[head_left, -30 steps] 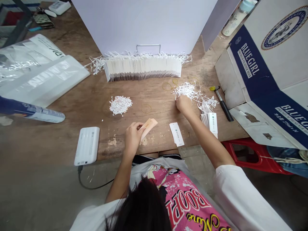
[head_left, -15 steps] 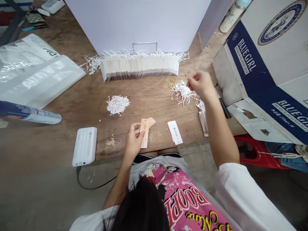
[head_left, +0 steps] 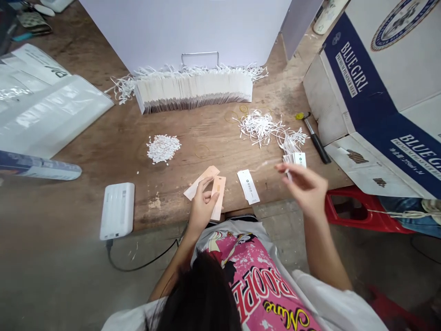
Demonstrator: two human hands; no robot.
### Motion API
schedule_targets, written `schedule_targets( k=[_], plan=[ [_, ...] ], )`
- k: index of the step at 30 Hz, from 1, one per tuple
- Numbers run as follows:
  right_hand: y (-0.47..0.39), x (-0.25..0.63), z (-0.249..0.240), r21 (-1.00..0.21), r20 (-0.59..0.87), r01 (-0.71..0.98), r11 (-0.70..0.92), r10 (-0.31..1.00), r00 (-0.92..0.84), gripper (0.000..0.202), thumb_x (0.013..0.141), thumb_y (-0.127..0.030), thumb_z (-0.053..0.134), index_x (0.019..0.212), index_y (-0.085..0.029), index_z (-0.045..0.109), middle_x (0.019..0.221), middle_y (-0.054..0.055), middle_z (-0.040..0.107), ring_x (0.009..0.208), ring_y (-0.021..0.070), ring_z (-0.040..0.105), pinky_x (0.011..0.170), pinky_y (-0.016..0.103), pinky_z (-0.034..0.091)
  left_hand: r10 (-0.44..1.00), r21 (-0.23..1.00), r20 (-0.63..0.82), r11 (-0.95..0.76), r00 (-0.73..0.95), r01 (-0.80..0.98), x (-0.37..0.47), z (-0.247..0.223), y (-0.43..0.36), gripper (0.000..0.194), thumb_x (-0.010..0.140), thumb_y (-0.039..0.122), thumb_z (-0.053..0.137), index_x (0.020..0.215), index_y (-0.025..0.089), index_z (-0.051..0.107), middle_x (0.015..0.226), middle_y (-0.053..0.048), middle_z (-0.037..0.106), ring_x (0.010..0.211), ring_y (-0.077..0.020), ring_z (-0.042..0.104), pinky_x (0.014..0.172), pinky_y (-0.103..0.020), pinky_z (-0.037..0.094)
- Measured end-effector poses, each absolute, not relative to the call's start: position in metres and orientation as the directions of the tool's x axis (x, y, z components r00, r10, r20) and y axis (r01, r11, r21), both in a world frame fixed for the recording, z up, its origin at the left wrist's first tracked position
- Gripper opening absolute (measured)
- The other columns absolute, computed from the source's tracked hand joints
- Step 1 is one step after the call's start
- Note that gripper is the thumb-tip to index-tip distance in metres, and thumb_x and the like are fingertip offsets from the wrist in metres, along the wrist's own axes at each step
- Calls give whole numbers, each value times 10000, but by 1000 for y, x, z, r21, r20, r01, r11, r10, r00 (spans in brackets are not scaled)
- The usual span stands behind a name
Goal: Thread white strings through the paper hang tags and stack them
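Observation:
My left hand (head_left: 203, 204) holds an orange tag (head_left: 218, 195) near the table's front edge, with more orange tags (head_left: 201, 180) lying beneath or behind its fingers. Over the right of the table, my right hand (head_left: 306, 186) is pinched on a white string (head_left: 268, 163), which is faint and blurred. White printed tags (head_left: 248, 187) lie between the hands. Beyond my right hand are strung tags (head_left: 299, 159), partly covered by it. A tangle of white strings (head_left: 258, 126) lies farther back.
A long row of tags (head_left: 196, 92) stands before a pale board (head_left: 193, 32). Small white pieces (head_left: 163, 149) form a pile. A power bank (head_left: 117, 210) is at left; a hammer (head_left: 317, 140) and a beer carton (head_left: 330, 96) are at right.
My right hand has come down from the string tangle toward the front edge. My left hand has moved slightly right, and its held orange tag now sits apart from the others.

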State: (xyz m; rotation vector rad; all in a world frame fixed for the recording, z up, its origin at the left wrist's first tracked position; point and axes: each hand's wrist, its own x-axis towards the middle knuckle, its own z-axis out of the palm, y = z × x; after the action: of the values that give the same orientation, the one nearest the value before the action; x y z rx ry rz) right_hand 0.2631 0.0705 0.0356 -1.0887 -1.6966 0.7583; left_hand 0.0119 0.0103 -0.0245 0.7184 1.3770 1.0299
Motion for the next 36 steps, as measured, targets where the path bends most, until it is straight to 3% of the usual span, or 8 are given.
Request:
schedule_targets(
  k=[5, 10, 15, 19, 24, 30, 33, 36],
  plan=[
    [21, 263, -33, -582, 302, 543, 605, 781, -547, 469, 824, -150, 669, 1279, -200, 569, 1158, 121, 681, 1136, 266, 603, 959, 469, 518, 884, 887, -454, 438, -111, -144, 17, -26, 9, 472, 772, 348, 646, 1194, 219, 477, 764, -15, 688, 502, -143, 634, 419, -259, 561],
    [7, 263, -59, -510, 371, 540, 669, 738, -564, 401, 866, -60, 564, 1238, -204, 597, 1064, 104, 722, 1066, 238, 653, 893, 419, 565, 871, 866, -485, 466, -78, -183, 26, -28, 4, 477, 772, 374, 657, 1182, 207, 480, 798, -31, 713, 468, -135, 636, 426, -248, 544],
    [2, 256, -46, -541, 520, 543, 642, 763, -384, 389, 845, -70, 586, 1183, -256, 638, 998, 84, 746, 971, 244, 702, 807, 393, 610, 814, 768, -580, 547, -1, -334, 42, -28, 0, 723, 742, 362, 709, 1347, 196, 350, 822, -62, 742, 575, -190, 699, 508, -275, 558],
    [-2, 240, -41, -531, 620, 617, 580, 763, -183, 476, 834, -48, 571, 1237, -300, 606, 1016, 72, 744, 948, 259, 710, 795, 410, 616, 775, 683, -628, 594, 75, -425, 62, -26, 3, 675, 712, 286, 735, 1301, 140, 440, 878, -101, 742, 660, -204, 719, 605, -288, 567],
    [-18, 227, -45, -497, 657, 556, 666, 707, -261, 532, 821, -21, 555, 1308, -236, 558, 1026, 100, 740, 998, 264, 692, 813, 403, 614, 782, 631, -616, 563, 97, -534, 83, -25, 6, 609, 714, 217, 705, 1270, 141, 468, 966, -108, 734, 843, -217, 716, 778, -323, 550],
    [-33, 220, -44, -507, 613, 468, 723, 685, -394, 387, 872, -69, 513, 1228, -185, 609, 1025, 114, 739, 1038, 256, 676, 824, 416, 602, 836, 675, -549, 429, -20, -600, 92, -22, 5, 453, 791, 365, 655, 1173, 175, 501, 1104, -113, 693, 970, -231, 687, 808, -316, 544],
    [-33, 216, -34, -592, 579, 398, 700, 714, -394, 387, 848, -55, 558, 1202, -194, 629, 988, 103, 749, 1007, 251, 690, 807, 408, 606, 871, 736, -491, 416, 2, -534, 89, -23, 5, 447, 778, 369, 680, 1143, 173, 513, 1092, -118, 689, 960, -247, 691, 777, -308, 558],
    [-31, 217, -15, -788, 492, 284, 547, 836, -243, 366, 815, -60, 623, 1131, -238, 675, 903, 74, 760, 889, 244, 717, 743, 400, 611, 895, 821, -438, 362, -81, -442, 81, -22, 4, 567, 837, 390, 614, 1326, 236, 370, 1044, -86, 697, 855, -218, 711, 721, -306, 573]
  ],
)
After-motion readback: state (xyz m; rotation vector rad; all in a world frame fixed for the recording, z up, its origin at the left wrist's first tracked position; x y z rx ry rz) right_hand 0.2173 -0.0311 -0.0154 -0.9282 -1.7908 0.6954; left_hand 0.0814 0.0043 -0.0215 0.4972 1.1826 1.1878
